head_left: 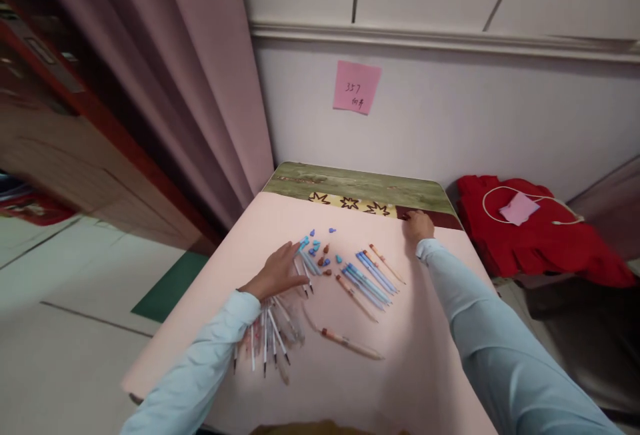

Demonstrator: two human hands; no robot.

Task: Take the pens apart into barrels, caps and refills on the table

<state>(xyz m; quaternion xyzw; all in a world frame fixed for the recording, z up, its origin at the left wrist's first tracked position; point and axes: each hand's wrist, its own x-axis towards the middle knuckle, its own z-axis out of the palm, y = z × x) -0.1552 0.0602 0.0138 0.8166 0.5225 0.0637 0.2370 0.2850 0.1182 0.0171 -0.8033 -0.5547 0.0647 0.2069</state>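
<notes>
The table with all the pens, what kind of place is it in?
Maybe a room in someone's home, though I can't be sure: a long pink curtain hangs beside the table, which stands by a pale wall, and the floor is tiled.

We see slim blue pens and orange-brown pens lying slanted at right, one orange-brown pen apart, nearer. Small blue and brown pieces scatter farther left; thin, dark-tipped sticks fan out near left.

Probably a home: 1 long curtain beside a door, 1 table by the wall.
</notes>
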